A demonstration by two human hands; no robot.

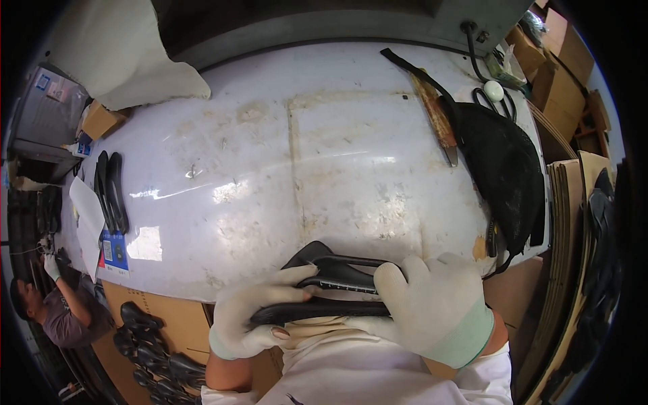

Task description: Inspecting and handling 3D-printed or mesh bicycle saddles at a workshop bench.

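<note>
Head view: lower centre, my gloved left hand and right hand grip a curved black saddle by the near edge of a glossy, scuffed table, which spreads mid-frame to limp black cloth at right and a pale sheet upper left.

Person's white-gloved left hand: thumb tip bare, fingers curled. White-gloved, pale-green-cuffed right hand: back upward, fingers bent. Bare forearms partly visible.
</note>
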